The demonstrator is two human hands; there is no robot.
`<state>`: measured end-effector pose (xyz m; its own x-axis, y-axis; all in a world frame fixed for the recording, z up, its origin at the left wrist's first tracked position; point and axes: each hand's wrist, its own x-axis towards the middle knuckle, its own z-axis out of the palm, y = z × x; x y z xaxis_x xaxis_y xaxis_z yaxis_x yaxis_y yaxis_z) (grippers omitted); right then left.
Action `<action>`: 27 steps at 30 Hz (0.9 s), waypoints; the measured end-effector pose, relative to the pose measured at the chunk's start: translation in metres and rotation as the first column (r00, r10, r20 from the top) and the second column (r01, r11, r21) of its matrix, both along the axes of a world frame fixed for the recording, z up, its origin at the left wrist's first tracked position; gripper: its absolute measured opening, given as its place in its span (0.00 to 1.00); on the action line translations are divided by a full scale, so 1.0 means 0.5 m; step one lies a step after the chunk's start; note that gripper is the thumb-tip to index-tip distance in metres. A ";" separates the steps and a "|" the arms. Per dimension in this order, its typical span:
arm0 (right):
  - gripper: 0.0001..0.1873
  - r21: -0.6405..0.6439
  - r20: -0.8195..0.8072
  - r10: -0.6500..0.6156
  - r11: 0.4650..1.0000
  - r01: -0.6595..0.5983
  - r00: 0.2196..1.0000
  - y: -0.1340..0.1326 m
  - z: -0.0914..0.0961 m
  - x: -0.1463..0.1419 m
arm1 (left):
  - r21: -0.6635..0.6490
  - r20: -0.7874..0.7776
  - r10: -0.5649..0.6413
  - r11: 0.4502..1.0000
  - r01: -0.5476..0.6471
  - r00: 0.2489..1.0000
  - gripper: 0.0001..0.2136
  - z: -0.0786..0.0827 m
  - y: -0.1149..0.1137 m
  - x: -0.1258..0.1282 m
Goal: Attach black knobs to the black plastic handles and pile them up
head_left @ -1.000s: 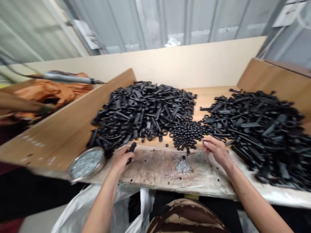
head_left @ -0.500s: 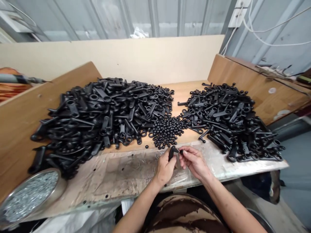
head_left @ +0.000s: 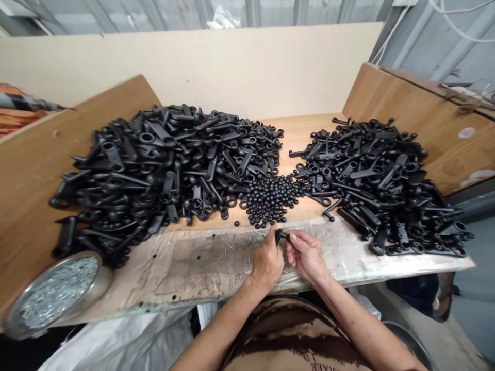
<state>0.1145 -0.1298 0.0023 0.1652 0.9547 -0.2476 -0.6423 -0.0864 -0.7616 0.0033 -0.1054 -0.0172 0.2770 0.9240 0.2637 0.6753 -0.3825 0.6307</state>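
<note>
Both hands have slid a little lower and closer to the near edge of the bench since half a second ago, and the black part between them now shows less of itself above the fingers. At lower centre of the frame the left hand (head_left: 266,260) is curled shut around the small black lever (head_left: 279,236), whose rounded end pokes up just above the thumb. The right hand (head_left: 307,255) sits just beside it, touching, with thumb and forefinger pinched together against the lever's end; whether a bead is caught in that pinch cannot be told.

Just above the hands, at centre frame, lies one loose patch of small black beads (head_left: 270,198), far too many to count. Two heaps of black levers flank it: the larger left heap (head_left: 166,165) fills the left middle of the frame, and the right heap (head_left: 379,175) spreads across the right middle; each holds hundreds of pieces. One round metal dish (head_left: 101,281) heaped with silver pins sits at the lower left corner. The worn plastic-covered bench top (head_left: 185,268) runs across the lower middle. Two tilted wooden side boards close the bench in, one at the left (head_left: 34,170) and one at the upper right (head_left: 433,123).
</note>
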 end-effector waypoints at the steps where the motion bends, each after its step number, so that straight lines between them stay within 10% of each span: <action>1: 0.11 -0.022 -0.025 0.015 1.000 -0.016 1.000 0.001 0.000 0.001 | 0.023 -0.021 -0.006 1.000 0.006 1.000 0.20 -0.004 0.000 -0.001; 9: 0.11 -0.073 0.112 0.055 0.996 -0.047 0.992 0.006 0.004 -0.003 | -0.017 -0.045 -0.053 0.999 0.052 0.998 0.17 -0.007 0.004 -0.023; 15: 0.12 -0.116 -0.092 0.257 0.957 -0.267 0.962 0.009 0.004 0.028 | 0.055 -0.086 -0.143 0.987 0.148 0.986 0.17 -0.019 0.011 -0.017; 20: 0.11 0.043 0.320 0.126 0.988 -0.148 0.939 -0.043 0.067 0.128 | 0.149 -0.003 -0.363 0.921 0.359 0.932 0.27 0.010 0.012 -0.011; 23: 0.11 0.170 0.719 -0.162 0.984 0.055 0.676 -0.083 0.108 0.222 | 0.161 0.051 -0.187 0.971 0.177 0.981 0.26 0.025 0.046 -0.074; 27: 0.14 0.328 0.944 -0.320 0.908 0.259 -0.073 -0.096 0.121 0.362 | 0.068 -0.036 0.189 0.980 -0.187 0.981 0.26 0.013 0.127 -0.207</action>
<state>0.2954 -0.1777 0.0626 0.4735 0.7479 0.4653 0.7582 -0.0772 -0.6474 -0.1004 -0.0421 -0.0106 0.1123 0.9421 0.3160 0.7646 -0.2851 0.5781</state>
